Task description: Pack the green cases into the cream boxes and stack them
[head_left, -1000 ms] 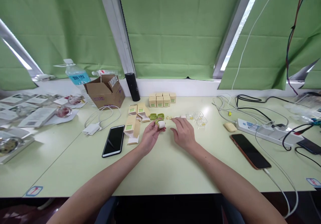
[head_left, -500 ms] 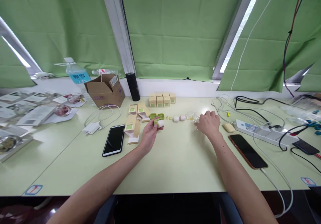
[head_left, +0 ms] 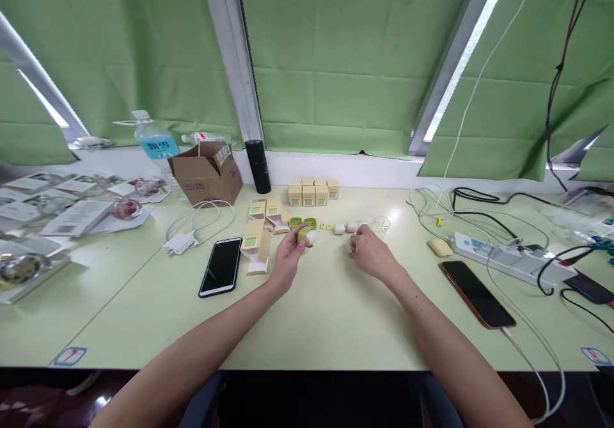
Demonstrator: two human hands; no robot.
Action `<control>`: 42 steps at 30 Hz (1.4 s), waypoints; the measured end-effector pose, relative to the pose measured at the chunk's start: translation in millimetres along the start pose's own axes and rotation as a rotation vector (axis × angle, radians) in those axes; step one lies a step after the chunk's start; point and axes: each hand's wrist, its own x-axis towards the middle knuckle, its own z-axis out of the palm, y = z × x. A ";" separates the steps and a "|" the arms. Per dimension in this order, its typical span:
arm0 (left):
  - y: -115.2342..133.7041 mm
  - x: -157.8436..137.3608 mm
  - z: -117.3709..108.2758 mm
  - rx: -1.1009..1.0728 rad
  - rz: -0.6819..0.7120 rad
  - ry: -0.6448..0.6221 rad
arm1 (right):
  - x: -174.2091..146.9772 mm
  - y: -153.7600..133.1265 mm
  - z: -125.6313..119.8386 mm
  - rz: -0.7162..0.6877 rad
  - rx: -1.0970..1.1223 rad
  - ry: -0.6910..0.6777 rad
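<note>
At table centre, left hand (head_left: pixel 288 256) pinches one small roller (head_left: pixel 307 237), white rounded barrel in a green frame, just above the pale green tabletop (head_left: pixel 326 313); right hand (head_left: pixel 371 255) hovers loosely curled near two white barrels (head_left: pixel 345 228), and whether it holds anything I cannot tell. Behind them: six small tan cardboard cubes (head_left: pixel 313 192) with green labels, packed touching, and one green frame (head_left: pixel 296 222) lying just beyond the roller. Two glossy black slab phones, one left (head_left: pixel 220 266), one right (head_left: pixel 478 293) on a cable; one matte black cylinder (head_left: pixel 257 166) upright beside one open corrugated box (head_left: pixel 208 172).
</note>
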 end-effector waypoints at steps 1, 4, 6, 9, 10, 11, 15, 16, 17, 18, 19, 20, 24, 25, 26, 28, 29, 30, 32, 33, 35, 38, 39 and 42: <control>-0.3 0.2 -0.1 0.022 0.026 0.001 | 0.3 -4.4 7.3 -0.049 0.080 0.033; 0.5 0.5 0.3 0.092 0.099 0.001 | 2.8 -15.0 31.0 -0.156 0.312 0.116; 1.6 0.7 0.3 0.141 0.135 -0.003 | 5.2 -19.7 44.8 -0.173 0.423 0.129; 2.2 1.2 -0.5 0.212 0.177 -0.009 | 9.0 -22.8 58.7 -0.164 0.540 0.162; 1.9 1.4 -1.0 0.230 0.185 -0.009 | 10.3 -22.8 61.4 -0.159 0.547 0.185; 1.4 1.7 -1.5 0.244 0.190 -0.010 | 11.5 -22.4 63.3 -0.154 0.536 0.207; -1.5 2.1 -3.0 0.290 0.182 -0.015 | 16.1 -19.0 65.9 -0.120 0.424 0.243; -2.1 2.1 -3.1 0.297 0.174 -0.018 | 16.9 -18.2 66.0 -0.111 0.411 0.243; -2.6 2.0 -3.2 0.300 0.168 -0.019 | 17.5 -17.7 66.1 -0.105 0.407 0.242; -3.1 2.0 -3.2 0.299 0.162 -0.019 | 17.9 -17.4 66.3 -0.103 0.410 0.239; -3.4 1.9 -3.2 0.296 0.158 -0.019 | 18.1 -17.4 66.5 -0.102 0.422 0.236; -3.6 1.9 -3.2 0.291 0.154 -0.019 | 18.0 -17.5 66.8 -0.103 0.444 0.237; -3.7 2.2 -2.8 0.292 0.154 -0.042 | 16.6 -19.5 68.0 -0.128 0.568 0.261; -3.5 2.2 -2.6 0.297 0.159 -0.051 | 16.0 -20.2 68.2 -0.140 0.586 0.266; -3.3 2.1 -2.2 0.302 0.165 -0.058 | 15.4 -21.0 68.4 -0.150 0.596 0.269; -2.8 1.4 -1.4 0.310 0.179 -0.068 | 14.1 -22.9 68.4 -0.164 0.604 0.268; -2.4 0.8 -0.9 0.314 0.184 -0.071 | 13.5 -23.8 68.2 -0.167 0.610 0.263; -2.2 0.2 -0.5 0.319 0.187 -0.075 | 12.9 -24.7 68.0 -0.170 0.619 0.254; -1.9 -0.9 0.1 0.328 0.183 -0.084 | 12.0 -26.1 67.4 -0.174 0.640 0.238; -1.9 -1.3 0.2 0.331 0.178 -0.087 | 11.7 -26.6 67.1 -0.171 0.651 0.238; -2.3 -1.7 0.1 0.337 0.166 -0.086 | 11.3 -27.5 66.6 -0.165 0.671 0.250; -3.2 -1.7 -0.2 0.345 0.161 -0.080 | 10.7 -28.5 66.4 -0.149 0.711 0.271; -3.3 -1.8 -0.1 0.345 0.163 -0.077 | 10.6 -28.8 66.4 -0.145 0.725 0.272; -2.3 -2.7 0.9 0.340 0.158 -0.085 | 10.0 -30.0 66.5 -0.148 0.751 0.266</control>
